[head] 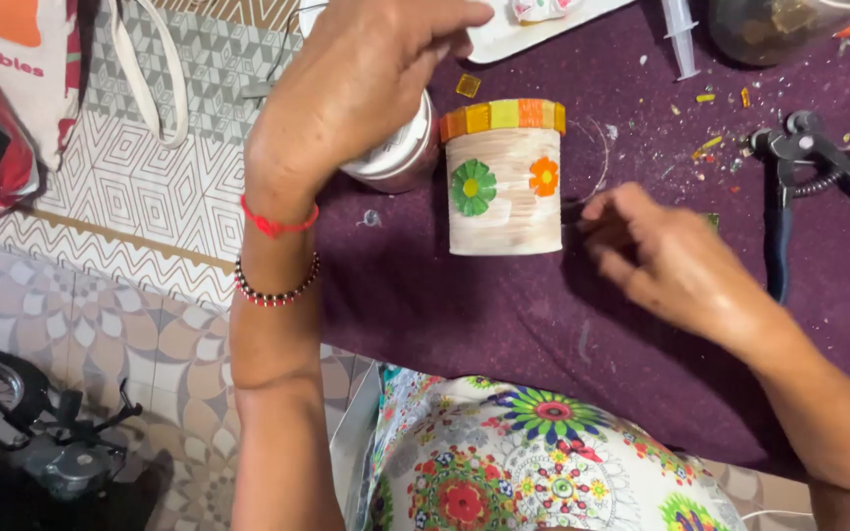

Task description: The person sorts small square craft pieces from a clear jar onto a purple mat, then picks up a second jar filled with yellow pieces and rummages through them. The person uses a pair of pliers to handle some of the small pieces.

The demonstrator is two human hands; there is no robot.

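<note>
Two bare hands work over a purple cloth (504, 324). The right hand (666, 258), at four o'clock from one pale jar (504, 179), pinches its fingertips together; whether they hold anything cannot be told. The jar bears two flowers, one green and one orange, under a rim of coloured tiles. The left hand (356, 88), at ten o'clock, curls loosely above one white tub (400, 157), gripping nothing visible. One pair of pliers (799, 187) lies at three o'clock.
</note>
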